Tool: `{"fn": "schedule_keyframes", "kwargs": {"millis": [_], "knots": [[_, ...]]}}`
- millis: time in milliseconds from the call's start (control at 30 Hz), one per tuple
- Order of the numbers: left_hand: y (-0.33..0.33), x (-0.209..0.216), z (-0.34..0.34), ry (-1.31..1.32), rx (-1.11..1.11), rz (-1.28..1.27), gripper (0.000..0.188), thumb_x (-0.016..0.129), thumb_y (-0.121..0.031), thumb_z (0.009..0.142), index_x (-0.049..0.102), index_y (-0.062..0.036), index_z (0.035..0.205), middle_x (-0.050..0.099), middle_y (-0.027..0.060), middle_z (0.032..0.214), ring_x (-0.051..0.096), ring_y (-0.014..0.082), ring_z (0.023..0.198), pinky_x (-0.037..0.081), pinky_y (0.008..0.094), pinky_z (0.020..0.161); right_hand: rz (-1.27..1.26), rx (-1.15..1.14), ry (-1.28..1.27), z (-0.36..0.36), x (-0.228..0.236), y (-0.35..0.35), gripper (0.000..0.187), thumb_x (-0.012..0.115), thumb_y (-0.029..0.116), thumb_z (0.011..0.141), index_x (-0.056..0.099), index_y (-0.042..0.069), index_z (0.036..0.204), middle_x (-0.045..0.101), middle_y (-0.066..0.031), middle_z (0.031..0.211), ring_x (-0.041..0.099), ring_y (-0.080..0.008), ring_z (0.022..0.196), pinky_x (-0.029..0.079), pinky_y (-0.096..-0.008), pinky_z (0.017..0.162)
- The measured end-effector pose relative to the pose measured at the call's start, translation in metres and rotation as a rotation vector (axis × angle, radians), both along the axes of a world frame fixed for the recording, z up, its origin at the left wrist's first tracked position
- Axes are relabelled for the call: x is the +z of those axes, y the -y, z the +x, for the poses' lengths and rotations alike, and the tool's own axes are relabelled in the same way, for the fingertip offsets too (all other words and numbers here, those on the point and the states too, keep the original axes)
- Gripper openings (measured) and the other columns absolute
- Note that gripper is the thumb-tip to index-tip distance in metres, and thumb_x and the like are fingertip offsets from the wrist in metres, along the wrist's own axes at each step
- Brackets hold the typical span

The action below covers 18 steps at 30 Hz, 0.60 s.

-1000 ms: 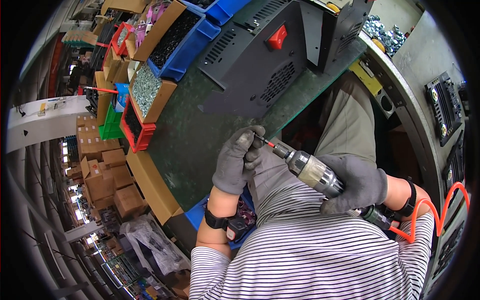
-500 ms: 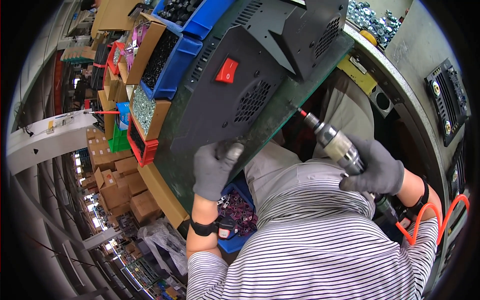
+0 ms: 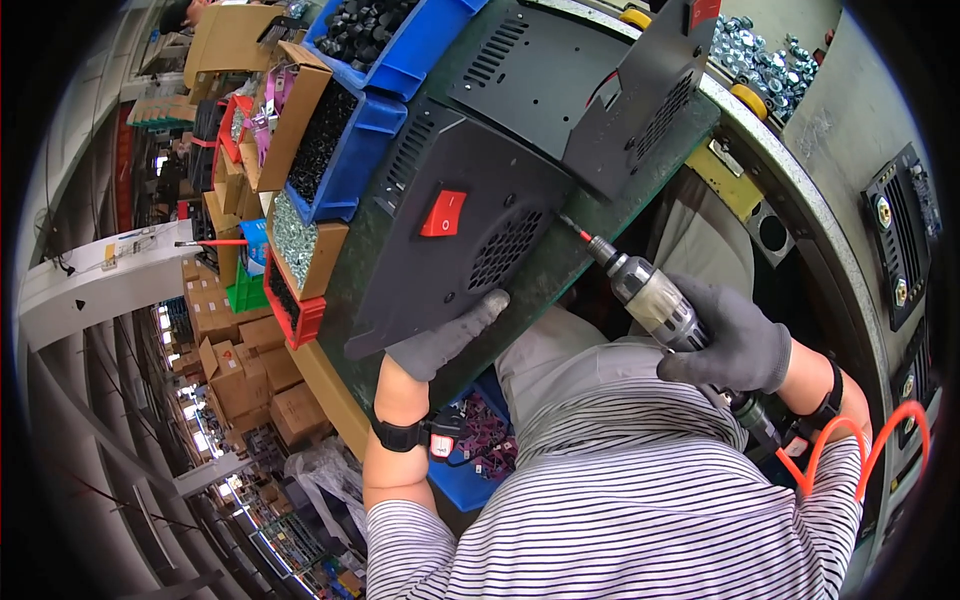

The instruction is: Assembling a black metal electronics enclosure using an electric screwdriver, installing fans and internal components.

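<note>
A black sheet-metal end panel (image 3: 400, 255) leans on the green-topped bench, with a red rocker switch (image 3: 442, 214) and a honeycomb vent in it. My gloved left hand (image 3: 445, 335) grips its near lower edge; the thumb lies along the face and the other fingers are hidden behind. In my gloved right hand (image 3: 735, 340) is an air screwdriver (image 3: 655, 305), its bit pointing up and left at the panel's right edge, beyond the vent. I cannot tell whether the tip touches metal. Behind stands a second vented panel (image 3: 635, 120), next to a slotted black sheet (image 3: 540, 75).
Blue bins (image 3: 345, 150) of small black parts line the bench's left side, with a carton of screws (image 3: 292, 240) and a red bin (image 3: 295, 310). A blue tray (image 3: 470, 485) of purple-and-metal pieces sits below my left wrist. An orange coiled hose (image 3: 850, 430) runs by my right arm.
My left hand has shifted onto the panel's edge, its thumb now stretched over the face. The screwdriver has moved left toward the panel. The view has tilted slightly, showing more of the slotted sheet.
</note>
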<state>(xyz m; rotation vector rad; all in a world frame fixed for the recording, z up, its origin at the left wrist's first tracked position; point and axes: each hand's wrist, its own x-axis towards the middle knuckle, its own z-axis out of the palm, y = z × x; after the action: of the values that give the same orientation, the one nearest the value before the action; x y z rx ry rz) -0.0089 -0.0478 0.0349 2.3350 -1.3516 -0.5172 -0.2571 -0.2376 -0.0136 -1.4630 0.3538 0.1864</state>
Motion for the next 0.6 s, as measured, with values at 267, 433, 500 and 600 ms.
{"fn": "schedule_keyframes", "kwargs": {"millis": [267,433,500,600], "knots": [[-0.002,0.018,0.010,-0.238,-0.044,-0.005,0.039,0.074,-0.019,0.075,0.061,-0.0024,0.107,0.064,0.0092,0.097,0.061,0.0193,0.087,0.048,0.0319,0.076,-0.134,0.032,0.049,-0.002,0.004,0.005,0.063,0.076,0.026,0.064,0.048,0.001,0.115,0.058,-0.0111,0.082,0.058,-0.0240,0.075,0.047,-0.0341,0.071],[0.008,0.028,0.089,-0.413,0.073,-0.005,0.033,0.067,-0.021,0.081,0.061,-0.0050,0.109,0.061,0.0055,0.107,0.058,0.0173,0.097,0.047,0.0326,0.080,-0.017,0.028,-0.077,-0.012,0.008,-0.002,0.067,0.078,0.026,0.064,0.050,0.001,0.119,0.060,-0.0093,0.093,0.057,-0.0179,0.083,0.047,-0.0314,0.079],[0.019,0.030,0.134,-0.191,0.142,-0.279,0.034,0.064,-0.026,0.084,0.060,-0.0057,0.110,0.060,0.0028,0.101,0.055,0.0109,0.086,0.045,0.0254,0.074,-0.011,0.002,-0.030,-0.012,0.009,-0.007,0.067,0.078,0.024,0.064,0.050,0.001,0.120,0.060,-0.0091,0.095,0.057,-0.0174,0.085,0.046,-0.0310,0.080],[0.038,0.027,0.194,-0.039,0.280,-0.389,0.044,0.059,-0.035,0.087,0.053,-0.0060,0.119,0.060,0.0068,0.096,0.058,0.0155,0.085,0.047,0.0265,0.073,0.014,-0.007,-0.054,-0.011,0.010,-0.011,0.068,0.080,0.020,0.063,0.049,0.000,0.121,0.060,-0.0080,0.097,0.056,-0.0154,0.087,0.045,-0.0295,0.083]]}}
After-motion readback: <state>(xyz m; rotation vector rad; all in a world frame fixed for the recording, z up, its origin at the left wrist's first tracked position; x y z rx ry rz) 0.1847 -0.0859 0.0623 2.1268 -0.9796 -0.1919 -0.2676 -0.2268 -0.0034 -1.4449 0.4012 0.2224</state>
